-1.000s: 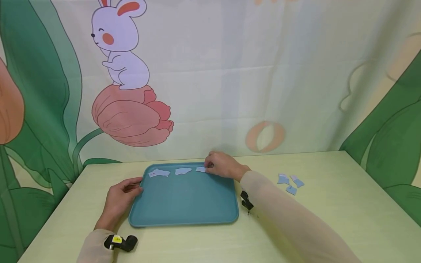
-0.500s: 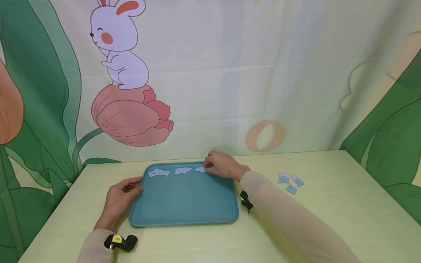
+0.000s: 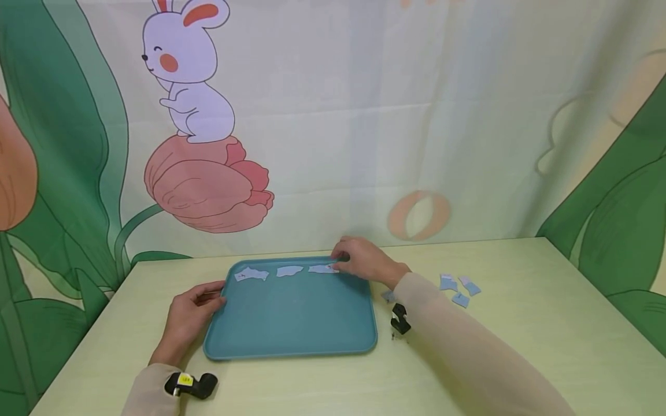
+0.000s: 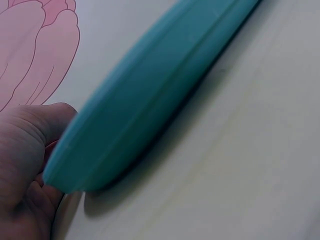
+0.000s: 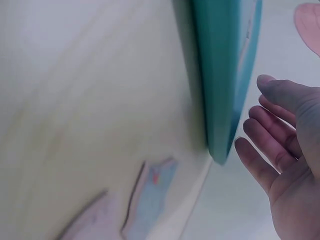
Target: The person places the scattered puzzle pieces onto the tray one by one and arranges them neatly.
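Now the right hand (image 3: 366, 260), loosely spread, has shifted rightward, baring more scrap (image 3: 319, 269); the left hand (image 3: 191, 309) pinches the tray (image 3: 291, 323).

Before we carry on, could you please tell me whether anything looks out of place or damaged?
Nothing stands out. The tray rests on the table, and the pieces along its far edge have uneven outlines, but the loose pieces to its right do too, so that's probably their shape.

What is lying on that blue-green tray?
Along the far side of the tray lie a left jagged piece, a middle jagged piece and a right jagged piece, all pale. The right hand covers the far right corner, so anything beneath it can't be seen.
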A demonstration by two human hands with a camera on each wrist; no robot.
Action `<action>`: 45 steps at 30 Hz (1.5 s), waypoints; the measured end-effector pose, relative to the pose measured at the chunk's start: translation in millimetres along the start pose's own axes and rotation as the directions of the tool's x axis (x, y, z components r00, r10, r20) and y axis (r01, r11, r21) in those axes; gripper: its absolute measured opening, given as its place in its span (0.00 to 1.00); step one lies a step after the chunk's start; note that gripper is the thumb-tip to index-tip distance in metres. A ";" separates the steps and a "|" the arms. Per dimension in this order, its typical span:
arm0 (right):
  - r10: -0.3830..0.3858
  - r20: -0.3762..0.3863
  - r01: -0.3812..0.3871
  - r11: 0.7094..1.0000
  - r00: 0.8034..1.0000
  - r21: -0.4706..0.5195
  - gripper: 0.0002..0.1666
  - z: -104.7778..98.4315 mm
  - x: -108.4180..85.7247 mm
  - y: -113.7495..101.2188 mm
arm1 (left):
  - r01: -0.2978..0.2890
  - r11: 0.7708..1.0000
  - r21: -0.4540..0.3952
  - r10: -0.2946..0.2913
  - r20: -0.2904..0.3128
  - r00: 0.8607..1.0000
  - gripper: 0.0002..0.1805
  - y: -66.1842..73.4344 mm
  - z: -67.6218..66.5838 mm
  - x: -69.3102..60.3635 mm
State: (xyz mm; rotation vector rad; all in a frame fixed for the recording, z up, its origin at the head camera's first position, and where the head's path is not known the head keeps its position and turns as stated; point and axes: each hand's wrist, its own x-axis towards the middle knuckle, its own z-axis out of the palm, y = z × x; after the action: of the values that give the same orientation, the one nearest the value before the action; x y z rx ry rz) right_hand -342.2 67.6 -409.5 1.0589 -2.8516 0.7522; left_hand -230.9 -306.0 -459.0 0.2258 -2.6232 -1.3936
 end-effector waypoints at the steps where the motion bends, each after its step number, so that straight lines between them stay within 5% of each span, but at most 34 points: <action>1: 0.001 -0.011 -0.001 1.000 1.000 0.008 0.12 -2.0 -2.4 1.3 | -0.001 1.000 0.000 0.001 0.000 1.000 0.23 0.4 0.2 0.0; 16: 0.034 -0.149 -0.012 0.990 0.988 0.142 0.17 -31.6 -58.7 27.8 | 0.003 1.000 0.021 -0.003 0.003 1.000 0.23 1.8 1.1 -2.1; 36: 0.189 -0.349 -0.143 0.978 0.918 0.153 0.15 -67.4 -145.4 73.4 | 0.003 0.999 0.043 -0.003 -0.002 1.000 0.24 0.3 3.9 1.7; 45: 0.249 -0.362 -0.207 0.967 0.898 0.149 0.18 -83.1 -171.2 87.5 | 0.005 0.999 0.045 -0.005 -0.005 1.000 0.24 1.3 4.2 2.8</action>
State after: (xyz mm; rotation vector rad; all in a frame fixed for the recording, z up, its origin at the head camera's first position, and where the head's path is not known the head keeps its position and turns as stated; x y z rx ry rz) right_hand -276.9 266.5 -403.0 0.5108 -2.6433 1.0088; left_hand -234.7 -302.4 -460.0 0.2412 -2.6540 -1.3341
